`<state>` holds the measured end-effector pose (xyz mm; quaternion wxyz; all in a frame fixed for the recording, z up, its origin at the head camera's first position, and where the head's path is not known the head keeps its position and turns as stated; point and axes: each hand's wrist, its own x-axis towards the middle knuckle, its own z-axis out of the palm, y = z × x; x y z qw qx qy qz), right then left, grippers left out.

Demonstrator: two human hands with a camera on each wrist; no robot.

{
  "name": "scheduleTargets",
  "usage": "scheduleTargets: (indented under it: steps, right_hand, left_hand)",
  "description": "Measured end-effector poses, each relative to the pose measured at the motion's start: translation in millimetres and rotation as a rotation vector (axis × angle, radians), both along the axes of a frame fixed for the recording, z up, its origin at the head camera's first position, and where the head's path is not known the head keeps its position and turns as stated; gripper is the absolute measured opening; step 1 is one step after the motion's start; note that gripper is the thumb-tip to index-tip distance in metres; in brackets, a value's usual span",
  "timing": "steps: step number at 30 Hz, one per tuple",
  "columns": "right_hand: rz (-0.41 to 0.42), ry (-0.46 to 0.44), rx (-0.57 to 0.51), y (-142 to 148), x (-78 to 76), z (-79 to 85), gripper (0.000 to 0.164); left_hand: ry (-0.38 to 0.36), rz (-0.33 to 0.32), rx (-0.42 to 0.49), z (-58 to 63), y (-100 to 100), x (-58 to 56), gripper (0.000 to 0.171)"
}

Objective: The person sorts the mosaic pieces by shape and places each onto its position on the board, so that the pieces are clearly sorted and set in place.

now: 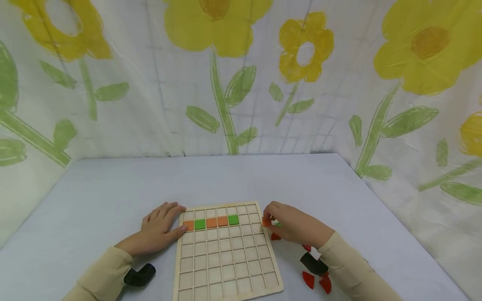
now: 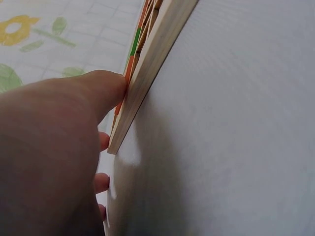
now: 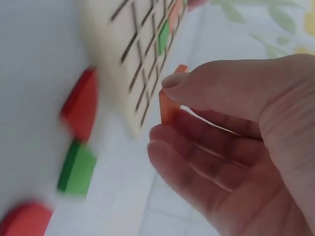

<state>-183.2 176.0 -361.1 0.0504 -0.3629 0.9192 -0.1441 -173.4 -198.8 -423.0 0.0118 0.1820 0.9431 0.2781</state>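
Observation:
A wooden grid board (image 1: 226, 259) lies on the table, with a row of orange and green square tiles set near its far edge. My left hand (image 1: 160, 229) rests at the board's far left corner, its thumb touching the leftmost orange tile (image 1: 188, 225). In the left wrist view that thumb presses at the board's edge beside the green tile (image 2: 135, 42). Just off the board's right edge, my right hand (image 1: 291, 223) pinches an orange square tile (image 3: 170, 105) between thumb and fingers. The rightmost tile in the row is a green tile (image 1: 233, 219).
Right of the board lie a green square tile (image 3: 78, 169) and several red wedge-shaped pieces (image 1: 308, 279), some partly hidden by my right arm. A black wrist band (image 1: 140, 275) shows by each sleeve. A flower-printed curtain (image 1: 150, 83) hangs behind the table.

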Motion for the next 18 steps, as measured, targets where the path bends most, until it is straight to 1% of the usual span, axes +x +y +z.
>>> scheduleTargets:
  steps: [2, 5, 8, 12, 18]
  right_hand:
    - [0.031, -0.019, -0.013, -9, -6.3, -0.8, 0.015]
    - [0.089, -0.016, -0.030, -23, -15.4, -3.5, 0.010]
    - [0.117, -0.002, -0.028, -35, -21.2, -5.0, 0.008]
    - [0.118, -0.004, -0.017, -46, -27.0, -6.5, 0.008]
    - [0.078, -0.030, 0.015, -51, -34.2, -14.1, 0.007]
  left_hand:
    - [-0.003, 0.003, -0.004, -1.0, 0, 1.1, 0.053]
    - [-0.006, 0.006, -0.001, -2.0, 0, 2.8, 0.053]
    - [-0.005, 0.006, 0.003, -1.9, 1, 3.4, 0.053]
    - [-0.003, 0.004, 0.003, -0.6, 2, 2.3, 0.052]
    - [0.005, 0.007, -0.006, -0.3, 0, 0.8, 0.052]
